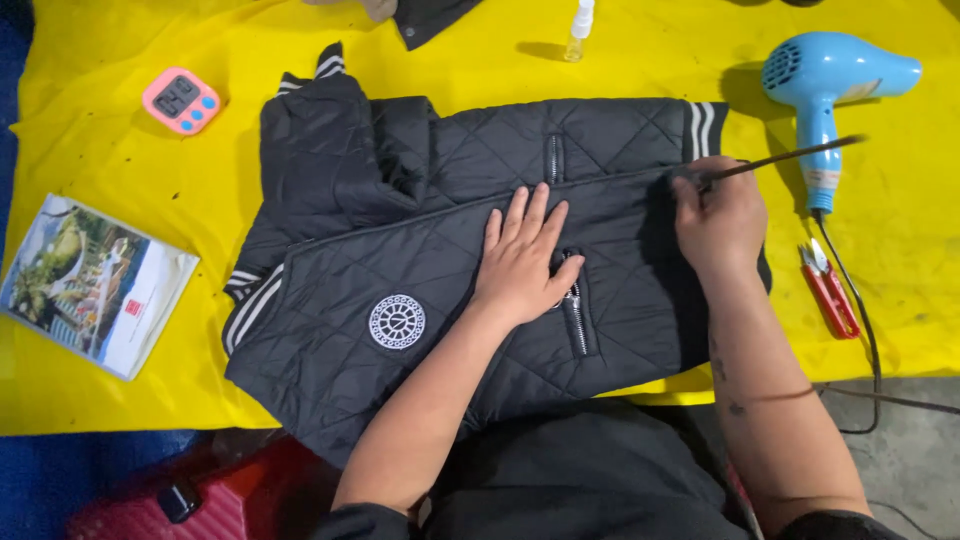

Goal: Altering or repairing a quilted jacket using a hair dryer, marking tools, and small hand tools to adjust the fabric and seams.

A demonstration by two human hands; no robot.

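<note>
Seen from above: black quilted jacket (420, 250) spread flat on a desk draped in yellow cloth (120, 390), directly under both hands. Left hand (525, 262) open, fingers spread, pressing palm-down on the middle of the jacket just beside a pocket zip (577, 320). Right hand (720, 222) clenched around a thin dark stick-like tool (790, 156), apparently a brush, its tip touching the jacket's edge near the striped hem band (703, 124). Round white emblem patch (397, 321) to the left of the left hand. Just right of the right hand, a blue hair dryer (825, 85) and red thread snips (828, 290). Beyond the hands, a small clear spray bottle (577, 32). Far to the left, a pink digital timer (181, 100) and a glossy booklet (95, 285). Jacket likely light, soft and padded, with a slick shell prone to sliding and bunching; best steadied with a flat palm, or lifted by the ribbed hem or collar.
</note>
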